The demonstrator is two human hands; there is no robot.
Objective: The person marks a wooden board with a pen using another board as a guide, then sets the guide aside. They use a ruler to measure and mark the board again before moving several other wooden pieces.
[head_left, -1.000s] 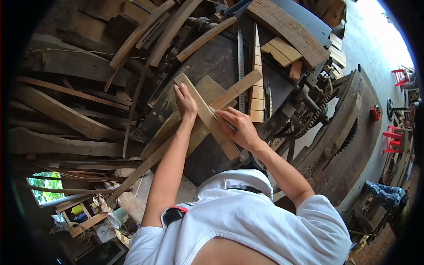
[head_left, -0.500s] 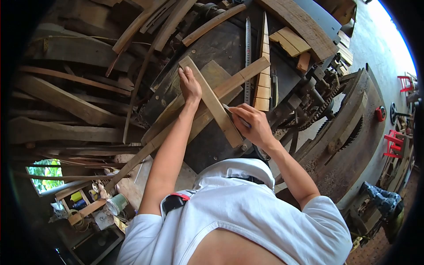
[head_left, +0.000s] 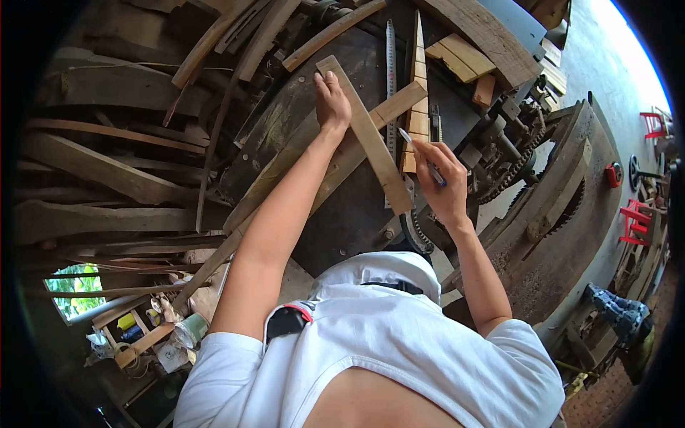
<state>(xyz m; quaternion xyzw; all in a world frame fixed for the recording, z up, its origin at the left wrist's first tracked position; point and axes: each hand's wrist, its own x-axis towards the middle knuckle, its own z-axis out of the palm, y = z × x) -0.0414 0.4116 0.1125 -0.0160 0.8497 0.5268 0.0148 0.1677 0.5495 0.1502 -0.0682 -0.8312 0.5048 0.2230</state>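
My left hand [head_left: 332, 103] grips the upper end of a short flat board [head_left: 374, 146], its fingers over the edge. That board lies slantwise across a long narrow wooden strip [head_left: 401, 103], which runs from lower left to upper right. In my right hand [head_left: 446, 182] is a pen [head_left: 406, 136] with a blue part near its rear end, pinched between the fingers. The pen's tip is apart from the short board, to its right. Beyond lie a steel ruler [head_left: 390, 68] and a tapered wooden piece [head_left: 419, 78] with dark cross lines.
All this rests on a dark machine table [head_left: 314, 246]. Stacked lumber [head_left: 107, 164] fills the left side. Light wood blocks [head_left: 460, 57] and a curved plank [head_left: 492, 36] are at the back. On the right are a chain [head_left: 510, 182], a toothed blade [head_left: 571, 214] and a red tape measure [head_left: 614, 175].
My left hand and the short board have shifted up and to the right across the long strip. My right hand has drawn the pen away from the board, up and to the right.
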